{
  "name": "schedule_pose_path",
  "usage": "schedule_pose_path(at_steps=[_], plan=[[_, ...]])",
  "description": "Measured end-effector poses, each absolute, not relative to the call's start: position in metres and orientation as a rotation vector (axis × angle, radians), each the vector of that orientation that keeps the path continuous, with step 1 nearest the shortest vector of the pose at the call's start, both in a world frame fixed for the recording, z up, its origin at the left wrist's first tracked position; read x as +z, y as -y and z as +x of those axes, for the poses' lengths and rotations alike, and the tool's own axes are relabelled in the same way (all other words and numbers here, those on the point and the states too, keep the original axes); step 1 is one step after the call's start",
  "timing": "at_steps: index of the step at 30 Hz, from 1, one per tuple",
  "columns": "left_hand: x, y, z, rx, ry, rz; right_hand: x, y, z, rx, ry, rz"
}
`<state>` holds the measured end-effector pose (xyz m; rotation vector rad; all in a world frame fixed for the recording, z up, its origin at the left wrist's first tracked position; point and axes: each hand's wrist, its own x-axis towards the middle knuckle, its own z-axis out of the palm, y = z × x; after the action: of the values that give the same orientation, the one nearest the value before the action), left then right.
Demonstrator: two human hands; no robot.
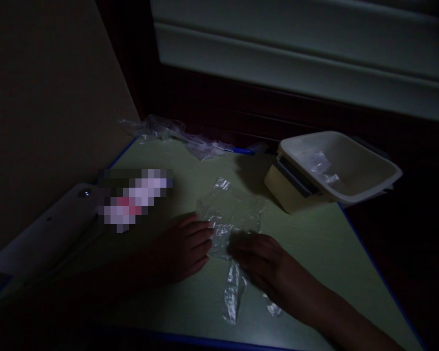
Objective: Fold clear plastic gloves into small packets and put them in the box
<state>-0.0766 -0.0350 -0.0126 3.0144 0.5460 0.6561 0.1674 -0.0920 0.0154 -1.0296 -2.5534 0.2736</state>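
Pretty dark shot, so only the middle of the frame can really be made out. A clear plastic bag [229, 214] is laid flat on the pale green table [314, 243], just below the centre of the frame, crinkled and catching a bit of light. The left hand [185, 246] is rested palm down at the bag's left edge, fingers loosely stretched out and fingertips pressed onto the plastic; nothing is gripped in it. The right hand [258, 261] is placed over the bag's lower right part, fingers curled down onto the film, and whether a fold is actually pinched there can't be told in this light. A thin strip of the same plastic [233, 292] is seen trailing down toward the bottom of the frame from between the two hands.

To the right of centre, a cream-coloured kitchen scale [289, 187] is set on the table with a shallow cream tray [362, 170] on top, and a small scrap of clear plastic [320, 165] is left inside that tray. More crumpled clear plastic [168, 131] is piled at the table's far edge, upper left of centre, with a blue pen [239, 151] lying just beside it. At the left, a white flat device [47, 229] is propped at the table edge, and a blurred-out patch is sat next to it.
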Motion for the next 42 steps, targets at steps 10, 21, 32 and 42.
schedule_pose_path(at_steps=[10,21,32,42], plan=[[-0.011,0.031,-0.079,0.749,-0.473,3.054,0.025,0.101,0.176,0.422,2.542,-1.015],[-0.016,0.045,-0.072,0.634,-0.335,2.978,0.006,0.102,0.159,0.005,2.551,-0.903],[-0.016,0.047,-0.071,0.642,-0.358,2.921,0.009,0.102,0.149,0.334,2.33,-1.0],[-0.007,0.046,-0.068,0.681,-0.331,2.959,-0.004,0.095,0.147,0.421,2.047,-1.424]])
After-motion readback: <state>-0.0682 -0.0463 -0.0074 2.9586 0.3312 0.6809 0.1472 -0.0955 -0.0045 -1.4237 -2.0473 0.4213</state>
